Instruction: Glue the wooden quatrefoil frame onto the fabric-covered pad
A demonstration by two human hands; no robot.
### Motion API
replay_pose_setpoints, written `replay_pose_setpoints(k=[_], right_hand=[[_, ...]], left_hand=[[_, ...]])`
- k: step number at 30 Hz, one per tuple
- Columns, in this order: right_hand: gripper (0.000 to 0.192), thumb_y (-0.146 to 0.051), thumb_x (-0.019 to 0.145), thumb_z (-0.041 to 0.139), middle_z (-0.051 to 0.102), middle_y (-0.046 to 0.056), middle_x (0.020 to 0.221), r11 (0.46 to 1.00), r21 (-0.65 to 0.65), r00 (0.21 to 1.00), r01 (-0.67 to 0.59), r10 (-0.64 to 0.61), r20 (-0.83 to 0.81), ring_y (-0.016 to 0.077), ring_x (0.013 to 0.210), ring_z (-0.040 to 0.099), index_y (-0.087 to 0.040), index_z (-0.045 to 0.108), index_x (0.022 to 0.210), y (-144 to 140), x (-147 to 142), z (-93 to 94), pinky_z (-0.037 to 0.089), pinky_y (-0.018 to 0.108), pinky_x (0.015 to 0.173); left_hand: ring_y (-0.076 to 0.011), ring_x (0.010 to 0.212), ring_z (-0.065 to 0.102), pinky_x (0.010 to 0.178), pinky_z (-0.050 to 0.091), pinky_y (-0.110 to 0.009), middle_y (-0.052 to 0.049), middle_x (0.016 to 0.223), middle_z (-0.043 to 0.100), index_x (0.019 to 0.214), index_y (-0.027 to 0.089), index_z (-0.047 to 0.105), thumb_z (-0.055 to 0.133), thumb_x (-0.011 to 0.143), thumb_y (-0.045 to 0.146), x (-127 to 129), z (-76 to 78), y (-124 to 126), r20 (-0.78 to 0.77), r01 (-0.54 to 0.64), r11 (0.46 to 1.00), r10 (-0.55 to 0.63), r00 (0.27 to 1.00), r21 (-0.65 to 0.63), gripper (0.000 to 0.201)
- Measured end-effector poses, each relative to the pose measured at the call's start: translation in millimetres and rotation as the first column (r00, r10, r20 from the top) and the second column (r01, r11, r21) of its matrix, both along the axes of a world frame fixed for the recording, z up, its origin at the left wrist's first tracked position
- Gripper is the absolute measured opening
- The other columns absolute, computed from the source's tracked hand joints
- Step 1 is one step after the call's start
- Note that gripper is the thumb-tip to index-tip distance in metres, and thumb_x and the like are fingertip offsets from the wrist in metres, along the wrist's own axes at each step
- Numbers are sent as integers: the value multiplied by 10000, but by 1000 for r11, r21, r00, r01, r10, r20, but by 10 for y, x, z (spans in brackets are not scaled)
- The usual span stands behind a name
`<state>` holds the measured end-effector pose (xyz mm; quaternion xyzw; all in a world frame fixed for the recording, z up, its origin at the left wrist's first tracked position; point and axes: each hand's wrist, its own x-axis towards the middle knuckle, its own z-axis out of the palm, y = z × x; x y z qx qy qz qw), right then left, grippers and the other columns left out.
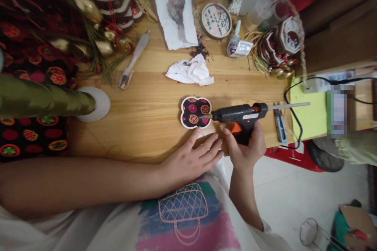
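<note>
A four-lobed ornament (192, 106) with a white rim and dark patterned fabric lies flat on the wooden table. My right hand (246, 146) grips a black hot glue gun (235, 113) by its handle, near the orange trigger. The gun's nozzle points left, over the ornament's lower right; whether it touches cannot be told. A glue stick (290, 106) pokes out of the gun's back end. My left hand (200, 151) rests at the table edge with fingers stretched out, its index fingertip by the ornament's lower rim.
Crumpled white paper (191, 71), a glue bottle (239, 45), a round lettered disc (216, 21) and a pen (134, 59) lie farther back. Blue thread snips (280, 122) sit at right near a black cable (299, 125). At left are a green fabric roll (44, 98) and patterned cloth (32, 137).
</note>
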<state>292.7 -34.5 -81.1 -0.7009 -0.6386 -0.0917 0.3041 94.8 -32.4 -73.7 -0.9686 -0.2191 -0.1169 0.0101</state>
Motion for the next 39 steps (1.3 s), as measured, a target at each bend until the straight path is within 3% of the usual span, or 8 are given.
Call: replay_pose_setpoints(k=[39], right_hand=[[521, -484, 829, 676, 644, 23, 836, 996, 52, 998, -67, 67, 1, 159, 654, 601, -203, 517, 1238, 33, -46, 29, 496, 279, 571]], left_hand=[[-247, 1362, 442, 1069, 413, -552, -12, 1441, 560, 1358, 279, 564, 370, 1007, 276, -12, -7, 26, 2, 26, 998, -26, 1000, 50, 401]])
